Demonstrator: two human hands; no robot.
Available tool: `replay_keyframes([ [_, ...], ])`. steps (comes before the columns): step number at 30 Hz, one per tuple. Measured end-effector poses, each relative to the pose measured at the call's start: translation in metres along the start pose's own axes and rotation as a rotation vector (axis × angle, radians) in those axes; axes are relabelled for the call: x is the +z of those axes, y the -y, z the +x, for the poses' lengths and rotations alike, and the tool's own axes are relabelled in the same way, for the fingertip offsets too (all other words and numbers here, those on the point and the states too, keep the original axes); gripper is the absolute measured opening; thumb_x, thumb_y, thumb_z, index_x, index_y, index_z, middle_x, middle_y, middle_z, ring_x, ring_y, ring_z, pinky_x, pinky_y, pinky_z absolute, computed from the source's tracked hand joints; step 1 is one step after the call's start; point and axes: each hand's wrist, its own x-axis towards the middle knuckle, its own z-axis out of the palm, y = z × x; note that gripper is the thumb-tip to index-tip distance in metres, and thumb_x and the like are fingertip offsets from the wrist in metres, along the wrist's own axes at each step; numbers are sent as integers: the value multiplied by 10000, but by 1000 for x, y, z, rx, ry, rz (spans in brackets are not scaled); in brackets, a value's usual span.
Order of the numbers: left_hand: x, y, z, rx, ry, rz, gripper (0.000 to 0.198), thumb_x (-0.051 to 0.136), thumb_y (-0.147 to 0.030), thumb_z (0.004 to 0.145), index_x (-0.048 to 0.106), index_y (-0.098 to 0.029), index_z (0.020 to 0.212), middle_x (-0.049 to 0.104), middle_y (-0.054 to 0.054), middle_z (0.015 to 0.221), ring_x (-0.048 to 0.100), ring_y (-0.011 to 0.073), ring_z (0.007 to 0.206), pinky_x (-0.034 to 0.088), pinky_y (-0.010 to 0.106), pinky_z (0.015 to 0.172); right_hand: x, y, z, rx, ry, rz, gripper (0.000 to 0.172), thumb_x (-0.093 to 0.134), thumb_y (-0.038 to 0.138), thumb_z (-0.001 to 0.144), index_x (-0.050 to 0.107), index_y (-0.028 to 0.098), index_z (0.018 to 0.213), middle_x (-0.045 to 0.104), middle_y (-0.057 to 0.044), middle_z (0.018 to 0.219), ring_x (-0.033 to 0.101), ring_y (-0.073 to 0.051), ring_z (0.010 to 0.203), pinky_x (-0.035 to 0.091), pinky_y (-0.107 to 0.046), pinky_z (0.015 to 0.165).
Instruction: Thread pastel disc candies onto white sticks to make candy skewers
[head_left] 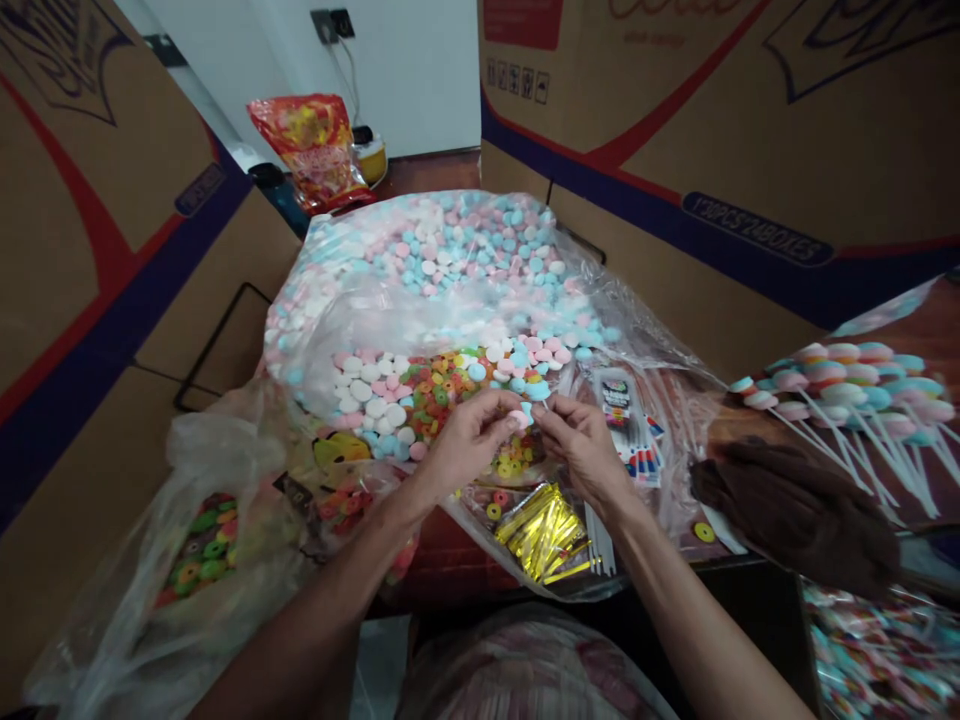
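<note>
Over the candy, my left hand (474, 440) pinches a pink marshmallow-like candy (517, 420) between thumb and fingers. My right hand (581, 447) is closed in a pinch against it, fingertips almost touching the left ones. A small pale blue piece (527, 408) shows between the two hands; what the right fingers grip is too small to make out. Below and behind the hands lie loose pink, white and blue candies (375, 390) and colourful ring gummies (439, 390). Gold twist ties (544, 535) and white sticks (598, 540) lie under my right hand.
Finished-looking candy lollipops (847, 390) lie at the right beside a brown cloth (795, 510). A big clear bag of pastel candies (465, 240) fills the back. Cardboard boxes (675, 120) flank both sides. A bag of ring gummies (206, 545) is at the left, a red packet (311, 150) behind.
</note>
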Motion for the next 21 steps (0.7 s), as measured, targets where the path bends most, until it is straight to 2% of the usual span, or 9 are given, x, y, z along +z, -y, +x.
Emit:
replay_keyframes([
  [4, 7, 5, -4, -57, -28, -97, 142, 606, -290, 885, 555, -182, 961, 597, 5, 879, 608, 120, 800, 495, 233, 733, 0, -10, 1, -78, -29, -42, 341, 747, 465, 730, 562, 183, 680, 373, 90, 521, 233, -57, 448, 179, -215, 434],
  [8, 10, 6, -6, -86, -101, -123, 271, 641, -268, 852, 567, -193, 1102, 630, 44, 1057, 637, 138, 902, 535, 255, 792, -2, -12, 0, -212, -95, -218, 317, 694, 431, 782, 536, 183, 663, 442, 53, 606, 353, -92, 556, 288, -220, 507],
  [10, 9, 4, -5, -112, -113, -130, 319, 644, -271, 848, 599, -185, 1152, 654, 62, 1086, 648, 152, 941, 539, 263, 819, -4, -8, -5, -269, -139, -345, 311, 644, 419, 831, 520, 186, 665, 434, 47, 621, 365, -103, 587, 297, -224, 529],
  [12, 7, 3, -3, -134, -138, -153, 297, 649, -290, 847, 636, -172, 1119, 680, 57, 1031, 661, 143, 881, 539, 251, 791, -7, -4, -14, -286, -161, -446, 325, 573, 412, 886, 493, 194, 658, 398, 50, 595, 347, -106, 570, 279, -227, 517],
  [17, 0, 4, 3, -109, -311, -253, 250, 701, -294, 803, 656, -164, 1012, 704, 22, 918, 664, 117, 794, 528, 222, 767, -13, -4, -46, -232, -45, -547, 376, 477, 397, 957, 467, 203, 635, 418, 49, 539, 365, -100, 500, 281, -227, 490],
  [21, 1, 7, 3, -85, -366, -255, 277, 698, -330, 812, 664, -167, 1034, 720, 35, 971, 667, 130, 819, 529, 231, 769, -12, -15, -62, -212, 3, -692, 395, 456, 396, 975, 491, 202, 632, 452, 46, 521, 398, -97, 480, 299, -222, 498],
])
